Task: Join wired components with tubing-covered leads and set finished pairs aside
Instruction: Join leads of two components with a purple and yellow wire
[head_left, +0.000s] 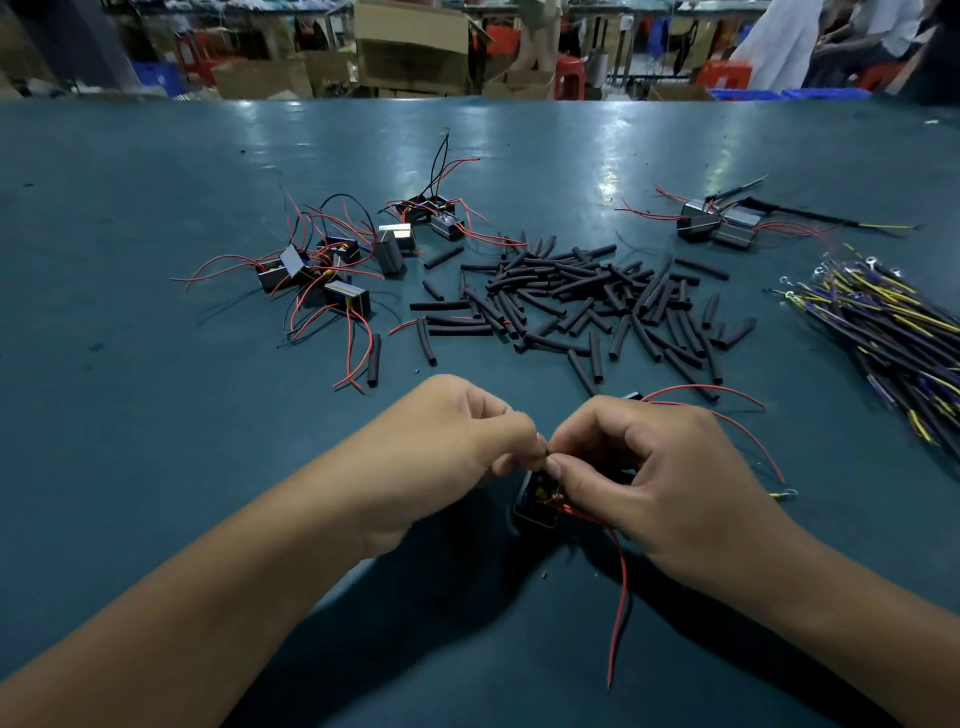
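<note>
The left hand (457, 431) and the right hand (644, 467) are meeting fingertip to fingertip just above the near part of the green table (156, 218), each with its fingers curled in a pinch on fine wire ends at the point where they touch; what exactly lies between the fingertips is too small to make out. Just beneath that meeting point a small black component (535, 501) is sitting under the right thumb, with bare copper strands showing at its top edge. Red wires (621, 597) are trailing from it toward the near edge, and more red leads are arcing out past the right hand's knuckles to the right. A yellow lead with a ring terminal (785, 494) is peeking out beside the right wrist. Farther out, in the middle of the table, a loose heap of short black tubing pieces (582, 296) is lying scattered. To its left, a cluster of black components with red and black wires (322, 270) is sitting tangled together, with a second small group (431, 213) behind it. At far right, two joined components (719, 226) are resting apart from the rest, and near them a bundle of dark and yellow leads with ring terminals (883, 322) is fanning toward the table's right edge.
</note>
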